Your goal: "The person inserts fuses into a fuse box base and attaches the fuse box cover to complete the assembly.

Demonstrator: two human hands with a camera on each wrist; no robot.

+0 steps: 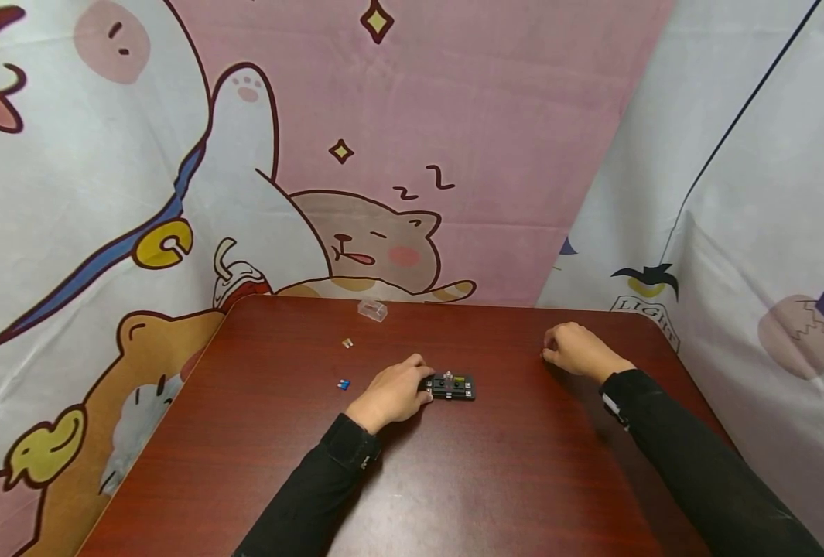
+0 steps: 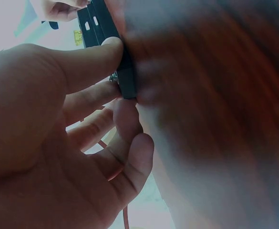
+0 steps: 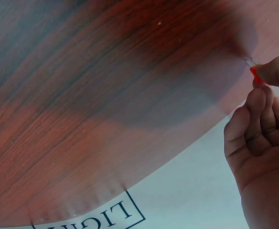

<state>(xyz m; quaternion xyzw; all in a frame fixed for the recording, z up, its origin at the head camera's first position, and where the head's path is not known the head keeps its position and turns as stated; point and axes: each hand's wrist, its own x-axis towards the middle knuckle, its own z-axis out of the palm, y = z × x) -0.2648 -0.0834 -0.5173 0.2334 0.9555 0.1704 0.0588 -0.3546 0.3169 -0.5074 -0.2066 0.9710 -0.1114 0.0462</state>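
Observation:
In the head view my left hand [image 1: 392, 392] holds the left end of a black fuse block [image 1: 456, 387] on the table. The left wrist view has the thumb pressed along the block's side, with other fingers round its end. A yellow fuse [image 2: 77, 37] sticks out from the block's top. Off to the right, my right hand [image 1: 579, 350] is raised a little over the table, apart from the block. Between its thumb and finger it pinches a red blade fuse [image 3: 256, 74], metal prongs pointing away from the palm.
Left of the block lie small blue fuses [image 1: 343, 384], and farther back some tan fuses [image 1: 347, 343]. A clear plastic cover [image 1: 373, 310] sits by the back edge of the brown table [image 1: 495, 480]. Behind hangs a printed cloth [image 1: 495, 155].

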